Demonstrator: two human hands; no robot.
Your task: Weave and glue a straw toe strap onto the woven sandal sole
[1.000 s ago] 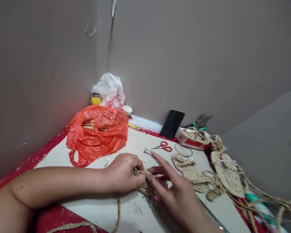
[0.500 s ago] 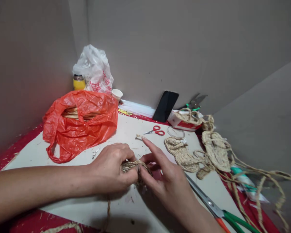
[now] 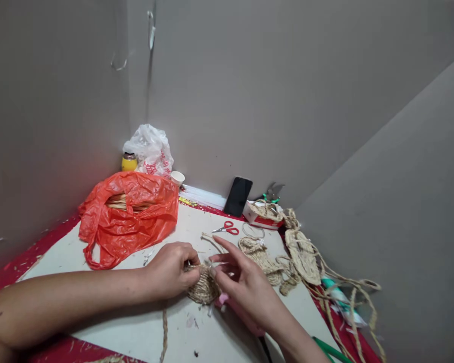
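My left hand (image 3: 174, 269) grips a small coiled straw-braid piece (image 3: 204, 290) by its upper left edge, thumb in front. My right hand (image 3: 242, 280) pinches the top right edge of the same piece between thumb and curled fingers, with the index finger stretched out past it. A small pale bit shows at the right fingertips, too blurred to name. Under my right hand lies a pink tool with a black cord, probably a hot glue gun (image 3: 245, 317), partly hidden. A loose straw braid (image 3: 164, 327) hangs down over the board below my left wrist.
A red plastic bag (image 3: 132, 237) with straw stands back left. Behind the hands lie small red-handled scissors (image 3: 229, 228) and a phone (image 3: 238, 196) leans on the wall. Woven straw pieces (image 3: 302, 254) and loose cords lie right. Green handles (image 3: 329, 349) show at the lower right.
The view has tilted up and shifted, so the table sits lower. The straw-braid piece now shows its coiled face below my fingers, and the pink tool shows more. Both hands stay on the piece.
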